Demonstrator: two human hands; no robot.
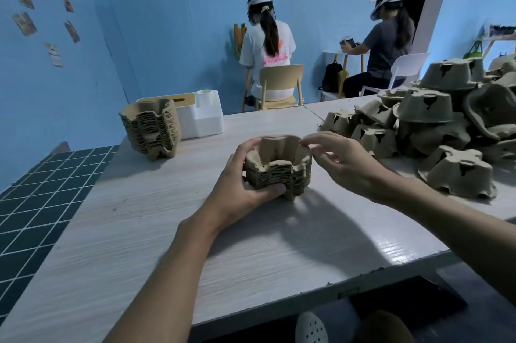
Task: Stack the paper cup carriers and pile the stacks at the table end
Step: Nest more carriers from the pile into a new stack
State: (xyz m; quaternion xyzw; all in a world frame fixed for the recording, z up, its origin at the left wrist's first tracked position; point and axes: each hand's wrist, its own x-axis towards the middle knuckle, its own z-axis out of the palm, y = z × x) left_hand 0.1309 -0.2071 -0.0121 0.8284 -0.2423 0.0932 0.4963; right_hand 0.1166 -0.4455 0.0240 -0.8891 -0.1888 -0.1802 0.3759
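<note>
— Left hand [245, 175], what does it do?
— It grips the small stack [279, 172] of carriers from the left side. The thumb presses low on the near side and the fingers go around the far side. This stack is at the middle of the table [139, 231], hollow side up. I cannot tell if it rests on the surface.
— And the right hand [340, 158]?
— It is just at the right of the small stack, with bent fingers. The fingertips [304, 143] are at the top rim of the upper carrier. They are blurred, so I cannot tell if they pinch the rim or only touch it.
— Where are the other carriers?
— A tall stack [152, 130] stands near the far left corner, just beside a white box [201, 119]. Loose carriers [446, 124] lie upside down in a heap at the right edge, well apart from the tall stack.
</note>
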